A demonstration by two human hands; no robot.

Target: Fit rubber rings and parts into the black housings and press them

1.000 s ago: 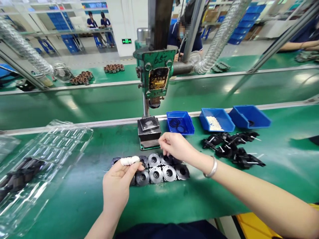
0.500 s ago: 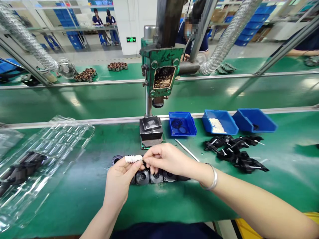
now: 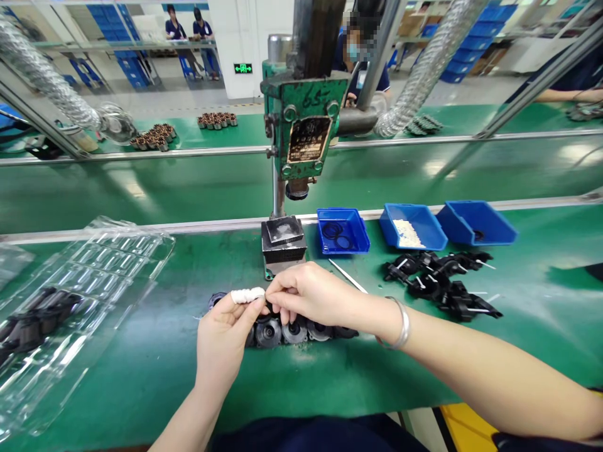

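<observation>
Clock centred on the meeting hands. Left hand (image 3: 220, 342): thumb and index together, a white wrap (image 3: 247, 295) along the index finger; worn or held, cannot tell. Right hand (image 3: 313, 292): fingertips pinched together, meeting the wrap's tip end. Any small part between them is hidden.

Round housings (image 3: 268, 333) lie just below, four to six o'clock, with more behind the fingers. Dark centres show in some; cannot tell which are finished.

Judgement: mid-batch, a small hand-fitting step in progress. Pressing looks not under way: press ram (image 3: 298, 190), near one o'clock, sits raised, apart from the press block (image 3: 285, 252). Supplies remain: black rings (image 3: 332, 231) at two, white pieces (image 3: 407, 233) between two and three. Black assemblies (image 3: 438, 276) lie at three; finished or waiting, unclear.
</observation>
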